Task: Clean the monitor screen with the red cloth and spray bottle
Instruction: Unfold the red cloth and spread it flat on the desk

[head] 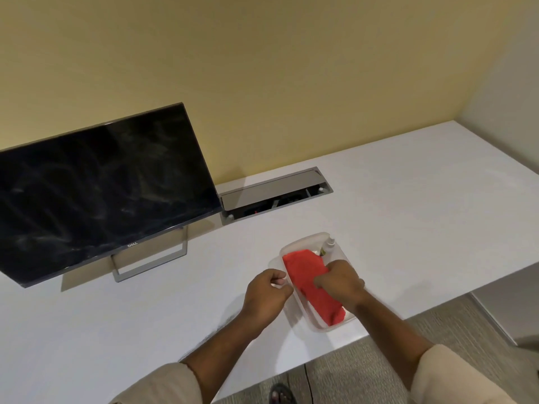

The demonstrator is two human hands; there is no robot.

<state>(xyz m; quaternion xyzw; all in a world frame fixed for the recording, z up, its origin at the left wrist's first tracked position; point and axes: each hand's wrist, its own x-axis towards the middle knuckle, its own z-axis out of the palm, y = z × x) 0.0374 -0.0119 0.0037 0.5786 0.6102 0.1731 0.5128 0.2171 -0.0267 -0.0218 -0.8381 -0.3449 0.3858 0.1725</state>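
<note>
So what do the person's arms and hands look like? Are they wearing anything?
Both arms wear light beige sleeves pushed up near the elbows, so the forearms are bare. The left sleeve and right sleeve look like the same soft cloth. The left hand and right hand are bare: no gloves, and no rings or watch that I can see.

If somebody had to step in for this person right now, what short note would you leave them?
Left hand: grips the rim of the clear tray.
Right hand: pinches the red cloth, which lies in the tray.
Spray bottle: at the tray's far end, untouched.
Monitor: on the white desk, left of the tray, screen smeared.
Done: nothing yet.
Left: lift out the cloth, take the bottle, spray, wipe the screen.
</note>
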